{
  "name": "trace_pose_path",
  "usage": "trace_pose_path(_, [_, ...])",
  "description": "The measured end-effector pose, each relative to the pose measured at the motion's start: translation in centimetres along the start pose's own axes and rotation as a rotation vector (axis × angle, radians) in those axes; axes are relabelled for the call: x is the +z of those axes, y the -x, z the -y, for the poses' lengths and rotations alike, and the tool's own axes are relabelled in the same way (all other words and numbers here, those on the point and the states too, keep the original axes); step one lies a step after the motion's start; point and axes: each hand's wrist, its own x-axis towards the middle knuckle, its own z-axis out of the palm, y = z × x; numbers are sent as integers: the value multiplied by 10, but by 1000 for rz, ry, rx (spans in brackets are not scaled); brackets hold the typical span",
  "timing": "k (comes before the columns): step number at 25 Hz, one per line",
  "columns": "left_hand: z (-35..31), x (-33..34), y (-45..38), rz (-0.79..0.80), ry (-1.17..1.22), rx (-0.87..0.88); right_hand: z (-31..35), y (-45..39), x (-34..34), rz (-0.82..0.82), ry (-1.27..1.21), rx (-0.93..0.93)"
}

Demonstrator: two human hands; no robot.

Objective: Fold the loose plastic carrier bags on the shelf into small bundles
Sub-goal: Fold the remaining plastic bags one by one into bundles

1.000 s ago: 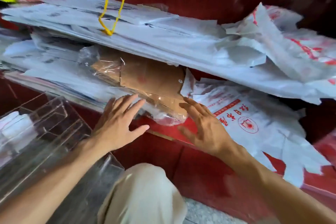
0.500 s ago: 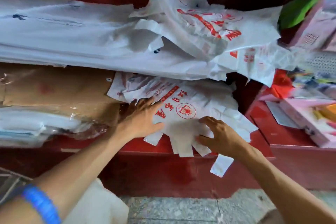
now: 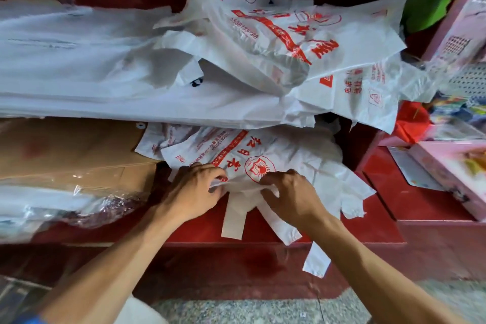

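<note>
Left hand (image 3: 194, 193), right hand (image 3: 292, 196) pinch carrier bag (image 3: 263, 155) between them on shelf (image 3: 263, 234).

Fingertips of both hands (image 3: 244, 192) tucked out of sight under gathered plastic of the printed carrier bag (image 3: 263, 155). Lower bags' print covered by the upper heap (image 3: 276, 34). Pink box (image 3: 452, 166) cropped at right. Small red lettering too blurred to read.

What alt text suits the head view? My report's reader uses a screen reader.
Both hands, left hand and right hand, pinch the near edge of a white carrier bag with red print on a red shelf, below more loose bags.
</note>
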Motion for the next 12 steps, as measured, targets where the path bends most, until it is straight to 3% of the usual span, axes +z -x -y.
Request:
trace_pose_path(8, [9,-11,5,-149,-44,-53,-12,-11,-14,-336,-201,62])
trace_pose_path(12, [0,-19,11,-214,-48,-21,-15,-10,-24,-431,-399,465])
